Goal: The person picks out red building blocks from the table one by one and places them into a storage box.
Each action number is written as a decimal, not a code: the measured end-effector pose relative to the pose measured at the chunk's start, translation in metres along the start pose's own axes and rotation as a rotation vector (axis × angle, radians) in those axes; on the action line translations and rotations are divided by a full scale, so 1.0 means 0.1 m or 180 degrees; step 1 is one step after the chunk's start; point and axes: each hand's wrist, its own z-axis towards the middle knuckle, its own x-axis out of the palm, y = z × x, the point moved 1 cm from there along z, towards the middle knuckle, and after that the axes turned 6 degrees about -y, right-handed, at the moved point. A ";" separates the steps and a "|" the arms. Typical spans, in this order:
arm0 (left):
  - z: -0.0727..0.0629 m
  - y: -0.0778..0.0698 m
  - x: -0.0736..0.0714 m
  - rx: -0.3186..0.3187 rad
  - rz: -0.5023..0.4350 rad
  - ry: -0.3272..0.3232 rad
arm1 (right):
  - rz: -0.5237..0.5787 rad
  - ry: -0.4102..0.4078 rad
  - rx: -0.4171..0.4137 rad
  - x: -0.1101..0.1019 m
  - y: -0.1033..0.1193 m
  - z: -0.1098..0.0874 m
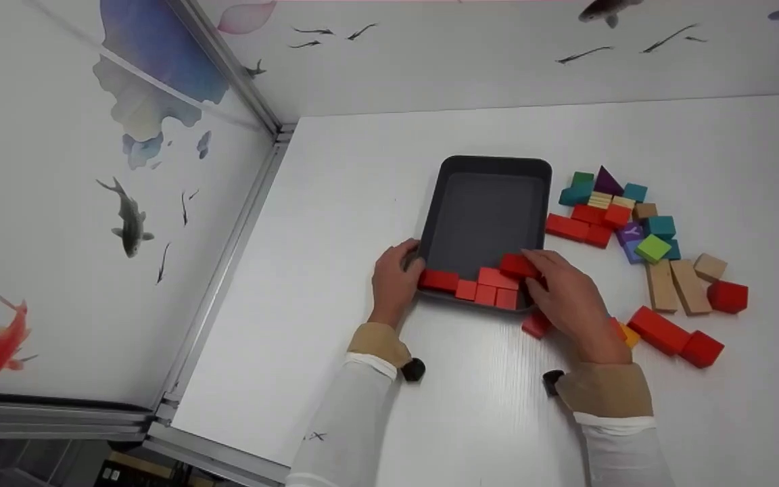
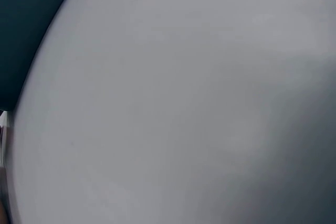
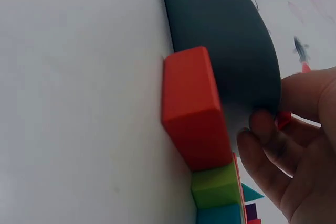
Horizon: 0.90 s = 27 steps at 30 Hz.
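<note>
A dark grey rectangular tray (image 1: 484,203) lies on the white table, with several red blocks (image 1: 439,280) along its near end. My left hand (image 1: 394,284) holds the tray's near left corner, fingers against the side wall and thumb at the rim. At the near right corner, my right hand (image 1: 569,297) pinches a red rectangular block (image 1: 518,265) above the other red blocks. In the right wrist view, the fingers (image 3: 265,163) are close to the tray's wall (image 3: 226,35), and only a sliver of red shows between them. The left wrist view shows mainly bare tabletop.
Right of the tray lies a cluster of coloured blocks (image 1: 660,226), with a purple triangle (image 1: 607,181) among them. Nearer are wooden planks (image 1: 690,287) and loose red blocks (image 1: 660,330). A small red block (image 1: 536,325) lies just outside the tray. Panels (image 1: 430,61) stand behind and left.
</note>
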 end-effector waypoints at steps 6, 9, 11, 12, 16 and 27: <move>-0.01 0.00 -0.01 0.0004 0.0005 -0.0010 | 0.0042 0.0043 0.0025 0.02 -0.01 0.00; 0.00 -0.01 -0.01 0.0028 0.0003 -0.0012 | -0.0012 0.0049 -0.0015 0.06 -0.01 0.01; -0.01 0.00 -0.01 0.0032 -0.0004 -0.0002 | -0.0042 0.0029 -0.0053 0.08 -0.02 0.00; -0.02 0.00 -0.01 0.0026 -0.0002 0.0005 | -0.0048 0.0020 -0.0075 0.10 -0.02 0.00; -0.03 0.00 -0.01 0.0020 -0.0003 0.0024 | -0.0048 -0.0052 -0.0136 0.13 -0.03 -0.01; -0.02 -0.01 -0.02 -0.0022 0.0068 0.0017 | -0.0455 0.0039 -0.0331 0.14 0.01 -0.01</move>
